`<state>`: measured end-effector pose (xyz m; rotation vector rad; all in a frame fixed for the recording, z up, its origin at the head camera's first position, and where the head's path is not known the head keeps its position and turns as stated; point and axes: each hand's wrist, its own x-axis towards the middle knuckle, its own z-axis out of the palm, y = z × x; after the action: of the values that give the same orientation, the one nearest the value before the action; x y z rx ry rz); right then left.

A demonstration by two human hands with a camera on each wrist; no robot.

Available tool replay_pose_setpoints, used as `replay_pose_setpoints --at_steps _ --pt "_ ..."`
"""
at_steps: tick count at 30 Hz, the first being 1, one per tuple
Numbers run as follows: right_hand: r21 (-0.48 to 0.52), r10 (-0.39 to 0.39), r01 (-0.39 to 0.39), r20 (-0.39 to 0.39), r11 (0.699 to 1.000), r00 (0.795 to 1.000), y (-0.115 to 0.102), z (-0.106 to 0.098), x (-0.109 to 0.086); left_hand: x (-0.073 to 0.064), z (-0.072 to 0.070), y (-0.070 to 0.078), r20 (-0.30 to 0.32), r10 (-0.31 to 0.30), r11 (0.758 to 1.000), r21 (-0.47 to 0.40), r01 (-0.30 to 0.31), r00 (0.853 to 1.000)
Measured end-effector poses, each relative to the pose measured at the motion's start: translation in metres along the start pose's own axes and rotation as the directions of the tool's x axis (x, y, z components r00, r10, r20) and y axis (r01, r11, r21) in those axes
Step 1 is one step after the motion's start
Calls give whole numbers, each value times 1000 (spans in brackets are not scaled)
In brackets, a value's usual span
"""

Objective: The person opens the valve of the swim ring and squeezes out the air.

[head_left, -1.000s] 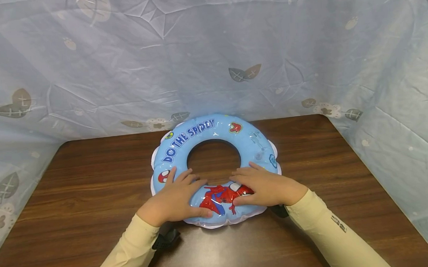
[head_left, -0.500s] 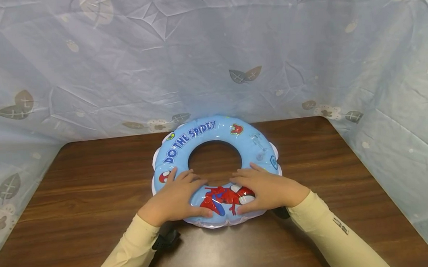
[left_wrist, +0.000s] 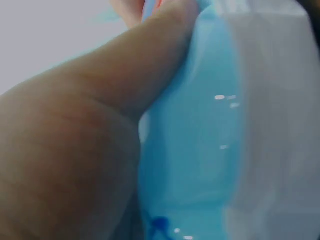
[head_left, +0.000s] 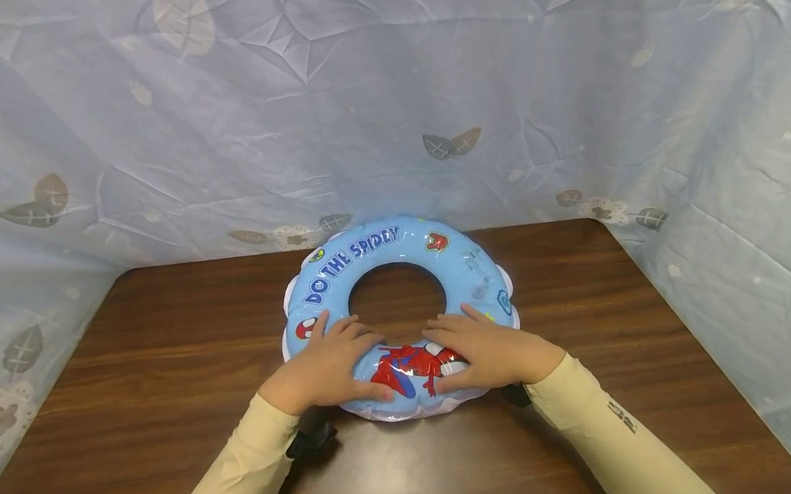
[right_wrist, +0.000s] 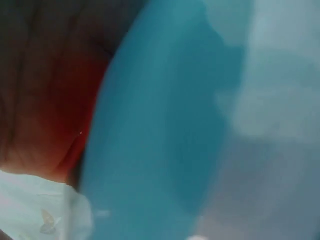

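A light blue inflatable swim ring (head_left: 412,247) lies flat on the table, with white scalloped edges, the words "DO THE SPIDEY" and a red cartoon figure on its near side. My left hand (head_left: 328,364) rests on the ring's near left part, fingers spread and thumb stretched towards the figure. On the near right part rests my right hand (head_left: 493,352), its fingers pointing inward and its thumb beside the figure. In the left wrist view the thumb (left_wrist: 145,55) lies against the blue vinyl. The right wrist view is dark and blurred, with the palm (right_wrist: 45,100) against the ring.
The dark brown wooden table (head_left: 172,348) stands under the ring. A pale grey-blue curtain (head_left: 360,92) with leaf and flower prints hangs behind it and along both sides. Black straps with a device (head_left: 311,439) sit at the wrists, below cream sleeves.
The head view has shifted slightly, so the curtain and table sit a little lower in the frame. Both hands stay on the swim ring; the right thumb has moved slightly over the figure.
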<state>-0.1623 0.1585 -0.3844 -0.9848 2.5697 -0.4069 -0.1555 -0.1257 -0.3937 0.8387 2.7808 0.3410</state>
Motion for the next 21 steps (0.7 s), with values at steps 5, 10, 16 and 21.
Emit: replay_pose_setpoints --at_steps 5,10,16,21 --pt "10 -3 3 -11 1000 1000 -4 -4 -1 1 -6 1 -60 9 999 -35 -11 998" --pt "25 -5 5 -10 1000 1000 -6 -4 0 1 -7 2 -110 55 995 -72 -63 992" --pt "-38 -43 41 -58 998 997 3 0 -3 -3 -5 -9 -178 -6 1000 -6 5 984" --pt "-81 -73 70 -30 994 997 11 7 -6 -5 7 -13 -108 7 999 41 -3 994"
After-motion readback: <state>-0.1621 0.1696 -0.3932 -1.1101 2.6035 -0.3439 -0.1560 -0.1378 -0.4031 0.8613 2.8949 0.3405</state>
